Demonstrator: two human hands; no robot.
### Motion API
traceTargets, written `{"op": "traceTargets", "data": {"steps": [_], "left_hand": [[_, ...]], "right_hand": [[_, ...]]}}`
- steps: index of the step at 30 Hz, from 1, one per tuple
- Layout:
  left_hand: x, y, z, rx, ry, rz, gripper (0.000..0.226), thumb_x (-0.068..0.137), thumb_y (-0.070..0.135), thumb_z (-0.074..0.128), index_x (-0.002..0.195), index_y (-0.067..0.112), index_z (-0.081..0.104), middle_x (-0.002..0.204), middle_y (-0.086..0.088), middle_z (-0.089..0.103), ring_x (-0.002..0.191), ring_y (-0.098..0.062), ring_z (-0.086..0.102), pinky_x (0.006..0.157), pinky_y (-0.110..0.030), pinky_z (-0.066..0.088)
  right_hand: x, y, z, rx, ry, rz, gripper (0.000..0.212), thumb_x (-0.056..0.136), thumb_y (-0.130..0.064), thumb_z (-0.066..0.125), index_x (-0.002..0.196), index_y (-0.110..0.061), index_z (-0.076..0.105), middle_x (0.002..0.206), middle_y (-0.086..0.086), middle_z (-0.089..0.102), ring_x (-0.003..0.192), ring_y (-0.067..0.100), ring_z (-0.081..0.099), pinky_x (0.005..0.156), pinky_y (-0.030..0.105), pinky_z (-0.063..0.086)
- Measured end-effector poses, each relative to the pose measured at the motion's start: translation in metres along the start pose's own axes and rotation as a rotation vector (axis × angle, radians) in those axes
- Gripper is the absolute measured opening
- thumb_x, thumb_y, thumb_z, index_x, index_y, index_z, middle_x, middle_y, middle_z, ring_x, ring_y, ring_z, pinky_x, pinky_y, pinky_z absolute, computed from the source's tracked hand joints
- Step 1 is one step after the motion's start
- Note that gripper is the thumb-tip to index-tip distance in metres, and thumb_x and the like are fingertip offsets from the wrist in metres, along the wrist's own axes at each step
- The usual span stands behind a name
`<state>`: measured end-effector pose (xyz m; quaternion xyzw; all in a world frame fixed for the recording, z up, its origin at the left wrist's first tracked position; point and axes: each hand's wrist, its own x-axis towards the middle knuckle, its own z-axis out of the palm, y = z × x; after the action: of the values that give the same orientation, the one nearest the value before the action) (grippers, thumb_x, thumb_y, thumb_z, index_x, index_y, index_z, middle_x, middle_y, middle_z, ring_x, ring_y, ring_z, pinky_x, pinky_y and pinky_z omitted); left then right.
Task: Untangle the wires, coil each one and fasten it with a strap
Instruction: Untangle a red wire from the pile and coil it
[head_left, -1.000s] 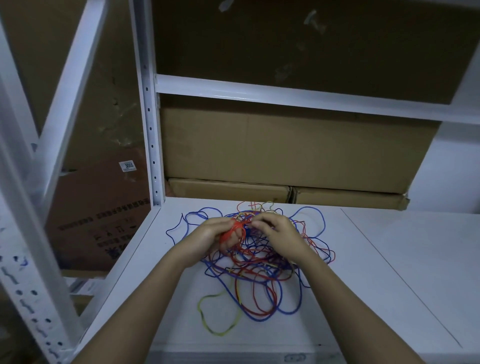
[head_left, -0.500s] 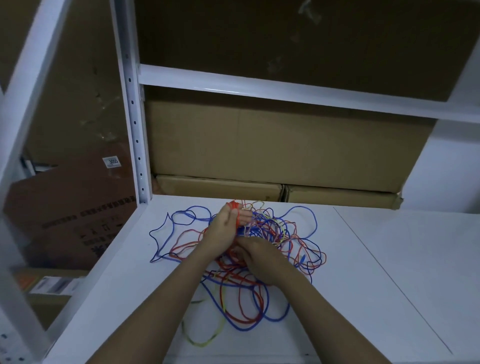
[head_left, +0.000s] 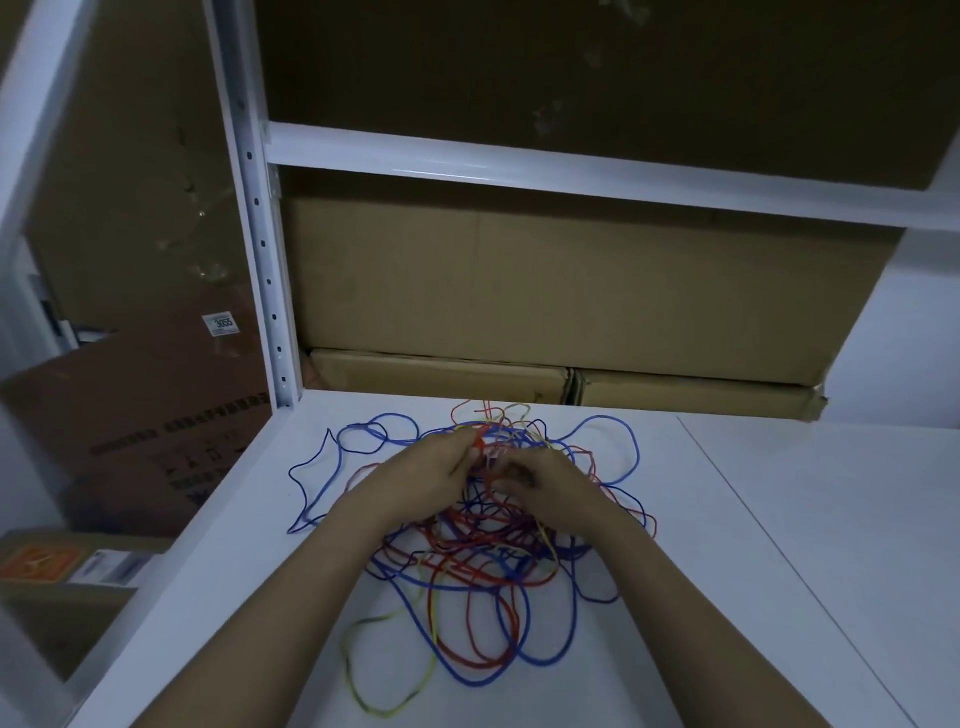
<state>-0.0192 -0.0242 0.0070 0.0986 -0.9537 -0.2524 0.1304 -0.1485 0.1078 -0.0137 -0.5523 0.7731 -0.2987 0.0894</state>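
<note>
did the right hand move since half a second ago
Yes. The right hand has come up the wire tangle, away from the camera toward the boxes, and now sits level with the left hand.

Smooth white shelf (head_left: 779, 519) surface, painted, with a soft matt sheen. Painted white metal upright post (head_left: 260, 234) with small punched holes; same glossy white paint on the crossbeam (head_left: 571, 171). Thin wires (head_left: 483, 561) in smooth plastic sheath, blue, red and yellow, slightly shiny. Brown cardboard boxes (head_left: 571, 291) behind, matt and a little rough. White paper label (head_left: 221, 323) on darker cardboard at left.
</note>
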Motion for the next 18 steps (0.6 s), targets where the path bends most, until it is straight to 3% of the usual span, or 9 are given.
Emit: {"op": "traceTargets", "data": {"steps": [3, 7, 10, 13, 16, 18], "left_hand": [[-0.003, 0.0, 0.0, -0.051, -0.073, -0.062, 0.026, 0.104, 0.024, 0.033, 0.112, 0.009, 0.053, 0.108, -0.008, 0.06, 0.098, -0.022, 0.055, 0.08, -0.032, 0.042], [-0.008, 0.002, 0.002, 0.022, -0.144, -0.124, 0.034, 0.104, 0.031, 0.032, 0.126, 0.011, 0.048, 0.126, -0.005, 0.055, 0.111, -0.019, 0.05, 0.073, -0.023, 0.033], [-0.01, 0.0, 0.001, -0.01, -0.112, -0.093, 0.028, 0.103, 0.033, 0.036, 0.118, 0.014, 0.049, 0.103, -0.001, 0.058, 0.092, -0.016, 0.052, 0.063, -0.018, 0.036], [-0.008, 0.0, -0.006, 0.022, 0.0, -0.044, 0.017, 0.102, 0.031, 0.037, 0.1, 0.016, 0.045, 0.077, 0.007, 0.048, 0.069, -0.012, 0.047, 0.055, -0.025, 0.033], [-0.005, 0.002, -0.013, 0.032, 0.128, -0.02, 0.022, 0.103, 0.031, 0.036, 0.086, 0.018, 0.038, 0.071, 0.005, 0.046, 0.067, -0.017, 0.047, 0.057, -0.033, 0.032], [-0.006, 0.003, -0.017, -0.001, 0.193, -0.012, 0.025, 0.102, 0.032, 0.036, 0.083, 0.017, 0.037, 0.069, 0.003, 0.046, 0.068, -0.021, 0.047, 0.06, -0.035, 0.032]], "right_hand": [[0.003, 0.006, 0.003, -0.133, -0.032, -0.066, 0.015, 0.092, -0.016, 0.061, 0.104, -0.012, 0.069, 0.101, -0.001, 0.066, 0.088, 0.01, 0.056, 0.074, 0.014, 0.04], [0.004, 0.006, -0.003, -0.147, 0.118, -0.208, 0.011, 0.085, -0.011, 0.067, 0.093, -0.009, 0.074, 0.088, 0.003, 0.071, 0.078, 0.007, 0.052, 0.073, 0.014, 0.035], [0.007, -0.001, -0.013, -0.215, 0.25, -0.277, 0.012, 0.085, -0.015, 0.063, 0.087, -0.012, 0.075, 0.084, 0.001, 0.072, 0.078, 0.014, 0.055, 0.076, 0.018, 0.036], [0.009, -0.01, -0.023, -0.277, 0.286, -0.229, 0.019, 0.091, -0.024, 0.056, 0.094, -0.017, 0.073, 0.093, -0.001, 0.071, 0.089, 0.018, 0.06, 0.074, 0.032, 0.048], [0.013, -0.016, -0.037, -0.375, 0.224, -0.16, 0.019, 0.095, -0.026, 0.055, 0.098, -0.02, 0.072, 0.098, -0.003, 0.069, 0.094, 0.017, 0.059, 0.074, 0.036, 0.049], [0.014, -0.024, -0.044, -0.268, 0.203, -0.117, 0.018, 0.096, -0.025, 0.054, 0.098, -0.02, 0.071, 0.097, -0.004, 0.069, 0.09, 0.015, 0.059, 0.075, 0.036, 0.049]]}}
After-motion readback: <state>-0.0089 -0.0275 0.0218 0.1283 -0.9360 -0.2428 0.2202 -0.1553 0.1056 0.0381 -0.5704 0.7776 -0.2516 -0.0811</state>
